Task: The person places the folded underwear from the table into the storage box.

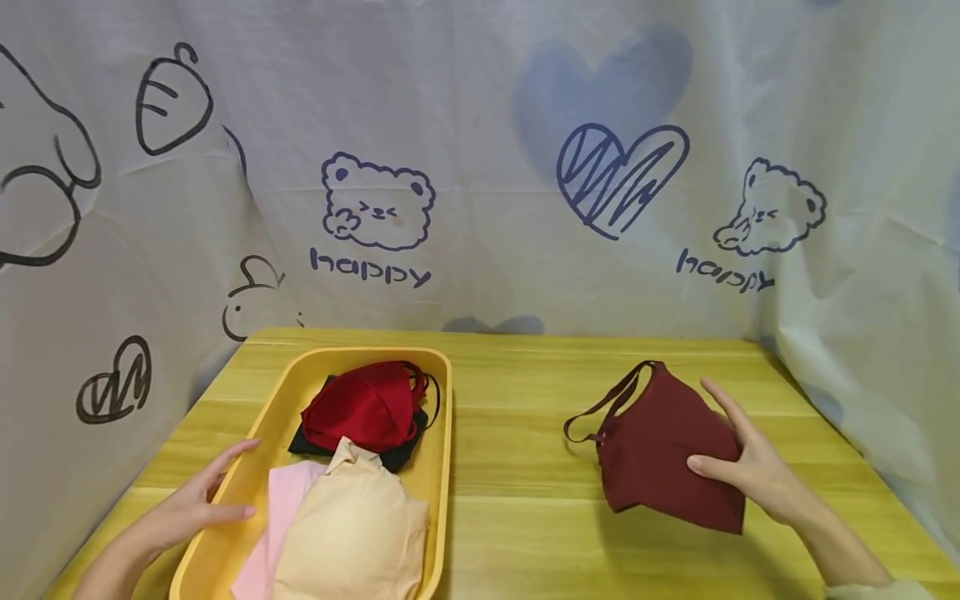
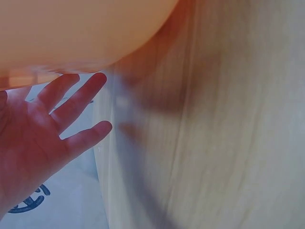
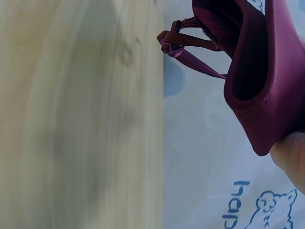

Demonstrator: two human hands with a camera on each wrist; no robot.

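Observation:
My right hand (image 1: 765, 467) pinches a maroon bra (image 1: 660, 458) by its side, thumb on the near face. It hangs above the table, its straps trailing left. In the right wrist view the bra (image 3: 281, 86) shows its hollow inside and strap sliders. At the left, my left hand (image 1: 191, 504) holds the side rim of a yellow tray (image 1: 444, 467), thumb over the inside; the left wrist view shows other fingers (image 2: 78, 102) spread outside. The tray holds a red bra (image 1: 363, 408) on black fabric (image 1: 405, 450), a beige bra (image 1: 352, 529) and pink fabric (image 1: 288, 492).
A wood-grain table (image 1: 517, 467) carries the tray on its left half. A pale curtain (image 1: 487, 167) with drawn hearts and bears closes off the back and both sides.

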